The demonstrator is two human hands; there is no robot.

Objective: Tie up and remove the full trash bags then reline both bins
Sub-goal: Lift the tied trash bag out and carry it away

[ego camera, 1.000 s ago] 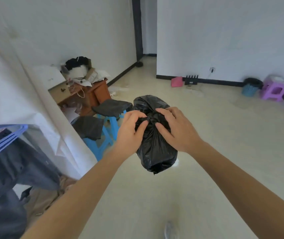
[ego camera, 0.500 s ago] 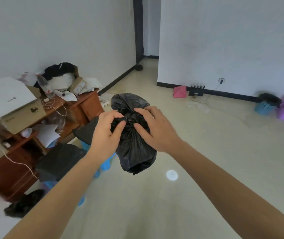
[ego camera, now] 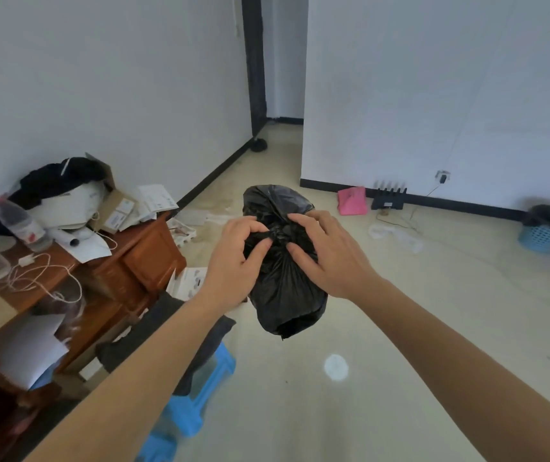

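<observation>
A full black trash bag (ego camera: 285, 295) hangs in the air in front of me, held at its gathered neck. My left hand (ego camera: 233, 261) pinches the knot from the left. My right hand (ego camera: 327, 255) pinches it from the right, fingers spread over the bag. Loose plastic of the bag's top puffs up behind the knot. A blue bin (ego camera: 542, 233) with a black liner stands on the floor by the far right wall.
A cluttered wooden desk (ego camera: 140, 258) with boxes, papers and a white cable stands at the left. Blue stools (ego camera: 200, 395) draped with dark cloth sit below my left arm. A pink object (ego camera: 352, 201) and a black rack (ego camera: 388, 198) lie by the far wall. A doorway opens ahead.
The view has swung left and forward, bringing the desk closer and the white sheet out of view. Both hands keep the same pinch on the bag's knot.
</observation>
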